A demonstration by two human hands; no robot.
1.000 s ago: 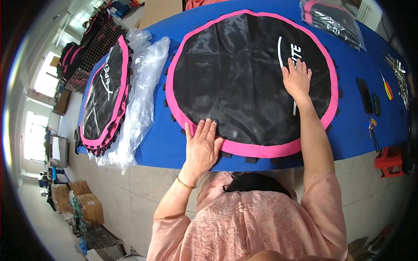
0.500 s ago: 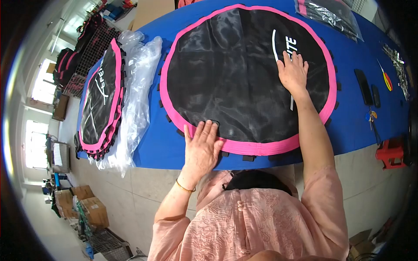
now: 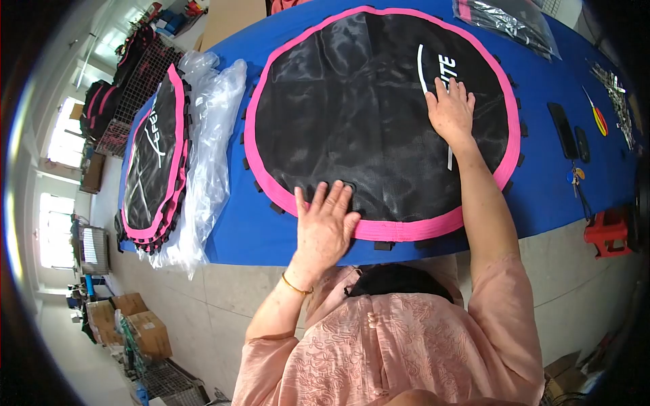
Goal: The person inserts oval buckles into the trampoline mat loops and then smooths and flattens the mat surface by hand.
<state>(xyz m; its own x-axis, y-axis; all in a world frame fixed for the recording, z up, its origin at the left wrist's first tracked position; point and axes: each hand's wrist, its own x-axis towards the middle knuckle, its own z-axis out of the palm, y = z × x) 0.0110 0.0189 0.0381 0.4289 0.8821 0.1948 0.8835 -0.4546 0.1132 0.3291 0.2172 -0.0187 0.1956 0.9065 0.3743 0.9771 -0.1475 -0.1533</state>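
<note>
blue tablecloth (image 3: 548, 193) | round black mat (image 3: 359, 115) | pink border (image 3: 406, 231), white lettering (image 3: 447, 63), faint creases

Left hand (image 3: 323, 227) and right hand (image 3: 451, 111) rest spread on a black mat (image 3: 325, 122) with a pink border (image 3: 399, 231)

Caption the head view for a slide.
Left hand and right hand resting on a round, pink-edged black mat.

A blue table (image 3: 548, 196) bears mats (image 3: 325, 115), plastic (image 3: 215, 142) and snips (image 3: 600, 122).
</note>
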